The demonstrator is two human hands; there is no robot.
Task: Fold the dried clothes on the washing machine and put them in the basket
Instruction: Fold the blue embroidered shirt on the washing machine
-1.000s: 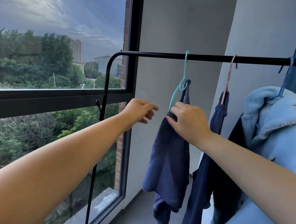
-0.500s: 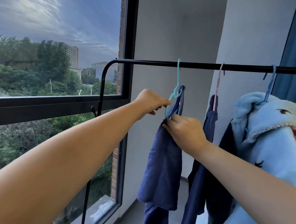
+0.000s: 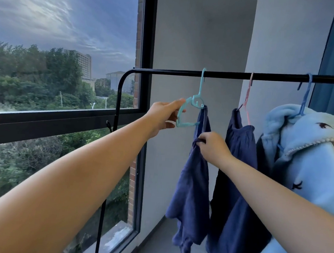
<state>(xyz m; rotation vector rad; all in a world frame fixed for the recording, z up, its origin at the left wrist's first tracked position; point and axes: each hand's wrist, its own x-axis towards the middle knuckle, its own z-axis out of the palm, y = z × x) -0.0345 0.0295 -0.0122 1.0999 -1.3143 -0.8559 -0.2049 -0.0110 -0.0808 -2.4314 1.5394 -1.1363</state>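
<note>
No legible text, labels, brands, numbers or signs anywhere in view.

right hand [image 3: 212, 146] with fingertips hidden in the dark blue cloth [image 3: 192, 190], right end of the teal hanger [image 3: 190, 112] tucked inside that cloth, fluffy light blue robe [image 3: 311, 174] cut off at the right and bottom edges, black rail [image 3: 224, 74] running off the right edge

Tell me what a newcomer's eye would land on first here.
Two bare arms reach in from below: the left hand holds a teal hanger hooked on the black rail at centre, while the right hand pinches the dark blue garment hanging from it. Left of them a big window shows cloudy sky and trees; at the right edge hangs a fluffy light blue garment.
</note>
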